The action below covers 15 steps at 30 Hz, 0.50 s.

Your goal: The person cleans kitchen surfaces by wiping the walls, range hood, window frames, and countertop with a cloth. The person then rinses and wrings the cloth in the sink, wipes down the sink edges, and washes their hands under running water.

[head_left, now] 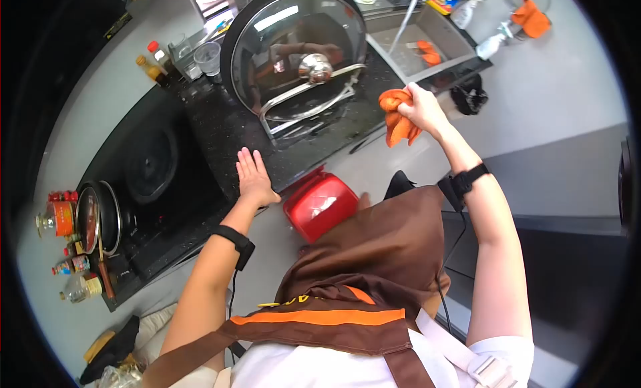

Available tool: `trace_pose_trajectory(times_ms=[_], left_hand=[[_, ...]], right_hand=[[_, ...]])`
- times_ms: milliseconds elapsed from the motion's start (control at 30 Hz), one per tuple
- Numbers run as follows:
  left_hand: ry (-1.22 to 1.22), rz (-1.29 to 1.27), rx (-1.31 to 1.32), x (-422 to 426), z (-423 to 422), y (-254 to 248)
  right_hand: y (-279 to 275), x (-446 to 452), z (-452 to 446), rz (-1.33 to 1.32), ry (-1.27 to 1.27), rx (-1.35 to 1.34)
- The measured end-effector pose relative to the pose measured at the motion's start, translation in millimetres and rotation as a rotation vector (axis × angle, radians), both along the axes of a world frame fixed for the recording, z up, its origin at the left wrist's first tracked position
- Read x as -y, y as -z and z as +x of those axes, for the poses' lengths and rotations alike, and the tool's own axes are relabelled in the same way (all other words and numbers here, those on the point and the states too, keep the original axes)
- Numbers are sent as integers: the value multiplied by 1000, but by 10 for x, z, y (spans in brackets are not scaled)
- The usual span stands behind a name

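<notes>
An orange cloth (395, 115) hangs bunched in my right hand (423, 109), whose fingers are wrapped round it in front of the sink. My left hand (254, 179) is held out with fingers stretched and nothing in it, at the front edge of the black countertop (214, 131). Whether its palm touches the counter I cannot tell. Beyond my left hand, a large pan lid (297, 51) of dark glass with a round metal knob leans upright in a metal rack (310, 97). Below the counter edge, close to my left hand, is a red bin (322, 204).
A black cooktop (150, 164) lies at the left, with a pan (107, 218) and several bottles and jars along its far side. The sink (427, 41) holds another orange cloth (428, 53). Spray bottles (493, 44) stand by it. Sauce bottles (152, 71) and glasses (207, 56) stand by the wall.
</notes>
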<state>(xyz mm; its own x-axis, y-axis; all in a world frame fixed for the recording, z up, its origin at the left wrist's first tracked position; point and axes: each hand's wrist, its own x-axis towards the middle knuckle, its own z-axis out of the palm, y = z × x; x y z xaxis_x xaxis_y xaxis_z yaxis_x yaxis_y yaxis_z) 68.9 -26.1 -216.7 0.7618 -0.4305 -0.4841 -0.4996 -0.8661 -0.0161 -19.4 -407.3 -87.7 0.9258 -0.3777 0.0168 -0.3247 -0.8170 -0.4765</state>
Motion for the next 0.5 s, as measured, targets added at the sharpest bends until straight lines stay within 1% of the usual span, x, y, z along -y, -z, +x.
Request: trace_pose_trajectory(times_ms=[33,100,167,233,300,367,433,467,500], left_hand=[[-2,39,-4,-17,-20,-13],[10,33,3,-1,-42,-44],[-21,69,-14,4,-40,-53],[-16,13,-1,-33,-37,-60],[-35,-55,28,-69,-66,21],[-60,-95,28,-79,-78,22],[-46,-122,150,-54,-226,9],[53,-218,355,-30,-326,134],[98,-416,415,75,-447,61]], right_hand=[[-207,-33,-198,-5,14,66],[-605,-148,-632,76,146,139],[-727,-109,-1079,96,261,201],[-636,-43,-1607,151,263,370],[-618,-173,-2099,283,291,453],[-480,-139,-2450,399,408,386],[-392,-76,-2575,669,518,326],[-318,4,-2579,714,531,325],[-239,156,-2506,756,542,332]])
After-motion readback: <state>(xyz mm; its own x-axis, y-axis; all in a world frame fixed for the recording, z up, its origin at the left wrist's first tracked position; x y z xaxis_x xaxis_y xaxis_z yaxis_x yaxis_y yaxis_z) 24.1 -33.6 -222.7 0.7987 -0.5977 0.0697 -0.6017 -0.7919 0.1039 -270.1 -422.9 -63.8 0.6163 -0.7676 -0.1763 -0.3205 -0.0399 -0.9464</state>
